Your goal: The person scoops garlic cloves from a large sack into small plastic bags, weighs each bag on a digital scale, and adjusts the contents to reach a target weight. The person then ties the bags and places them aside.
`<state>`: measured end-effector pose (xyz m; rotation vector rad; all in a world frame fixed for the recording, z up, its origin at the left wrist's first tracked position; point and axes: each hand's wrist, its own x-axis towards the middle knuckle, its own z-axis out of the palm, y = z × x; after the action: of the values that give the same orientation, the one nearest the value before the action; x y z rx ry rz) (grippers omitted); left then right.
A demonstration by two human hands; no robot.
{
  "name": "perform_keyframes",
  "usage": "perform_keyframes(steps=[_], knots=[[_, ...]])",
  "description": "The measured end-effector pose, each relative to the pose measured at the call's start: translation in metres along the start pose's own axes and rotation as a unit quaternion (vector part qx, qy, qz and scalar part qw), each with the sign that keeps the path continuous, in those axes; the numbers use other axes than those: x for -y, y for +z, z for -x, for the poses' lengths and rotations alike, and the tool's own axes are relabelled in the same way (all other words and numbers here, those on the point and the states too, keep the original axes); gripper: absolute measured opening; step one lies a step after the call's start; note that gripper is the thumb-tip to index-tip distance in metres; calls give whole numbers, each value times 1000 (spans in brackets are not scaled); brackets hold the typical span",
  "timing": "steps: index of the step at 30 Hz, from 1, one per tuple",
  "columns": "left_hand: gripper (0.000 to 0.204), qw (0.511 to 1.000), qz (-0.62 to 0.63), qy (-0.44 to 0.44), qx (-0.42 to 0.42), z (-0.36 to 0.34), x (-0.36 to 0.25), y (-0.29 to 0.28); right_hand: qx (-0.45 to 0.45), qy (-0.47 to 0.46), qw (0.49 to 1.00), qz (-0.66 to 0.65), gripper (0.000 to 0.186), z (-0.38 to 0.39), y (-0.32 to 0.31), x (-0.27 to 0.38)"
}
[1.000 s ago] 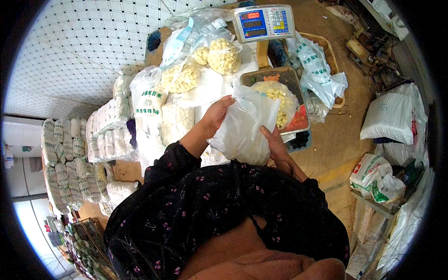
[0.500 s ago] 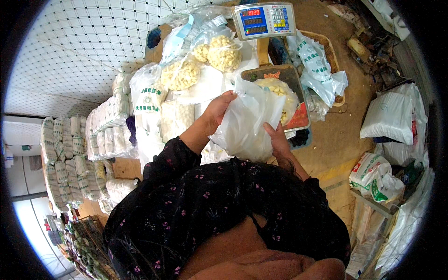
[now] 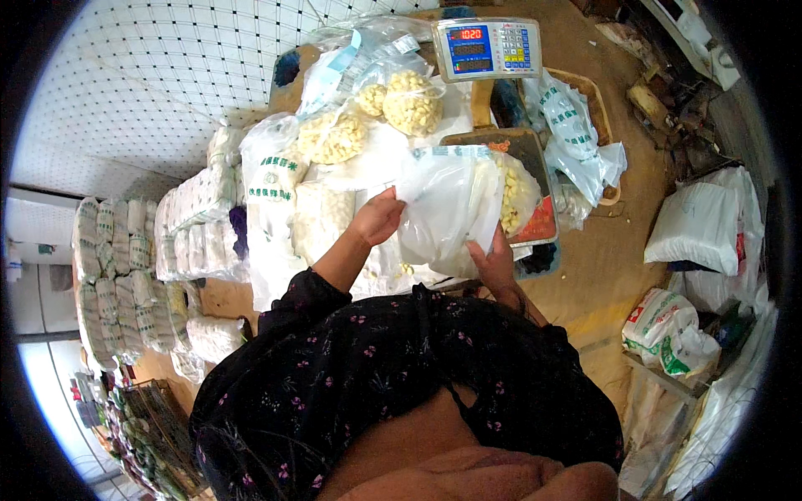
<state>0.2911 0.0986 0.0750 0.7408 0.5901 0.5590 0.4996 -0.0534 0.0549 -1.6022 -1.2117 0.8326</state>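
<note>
Between my two hands a white plastic bag (image 3: 443, 213) is stretched out in front of me. The closed fingers of my left hand (image 3: 378, 221) pinch its left edge. My right hand (image 3: 496, 265) grips the lower right edge, thumb on top and the other fingers partly hidden. Right against the white bag is a clear bag of peeled garlic cloves (image 3: 520, 200), over the pan of a digital scale (image 3: 539, 163). Whether the cloves sit partly inside the white bag, I cannot tell. The scale's lit display (image 3: 487, 50) stands at the far side.
More clear bags of garlic cloves (image 3: 413, 104) lie on the table beyond my left hand. Filled white bags with green print (image 3: 271, 179) stand to the left, with stacked packs (image 3: 125, 280) behind. A basket (image 3: 608, 125) holding plastic bags is right of the scale; a white sack (image 3: 697, 219) lies farther right.
My left hand has come down and slightly left, drawing the white bag flatter and straighter beside the garlic bag. My right hand keeps its grip. The whole view has shifted slightly.
</note>
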Motion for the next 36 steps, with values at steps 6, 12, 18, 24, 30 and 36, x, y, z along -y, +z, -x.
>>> perform_keyframes(steps=[6,12,18,24,30,36], knots=[[59,994,78,65,40,44,-21,-6,91,-171,956,218,56,-5,4,5],[38,988,88,97,-86,79,-30,-41,89,-78,993,-12,59,-12,43,21],[30,984,69,128,-99,108,-45,-66,106,26,994,-19,39,-54,85,7],[28,950,109,201,-211,147,-28,-87,178,10,984,6,38,-100,147,9],[26,909,107,130,-380,168,28,-169,178,-138,971,84,43,-122,208,-1],[43,883,78,75,-457,171,53,-225,251,-48,960,110,37,-63,158,-20]])
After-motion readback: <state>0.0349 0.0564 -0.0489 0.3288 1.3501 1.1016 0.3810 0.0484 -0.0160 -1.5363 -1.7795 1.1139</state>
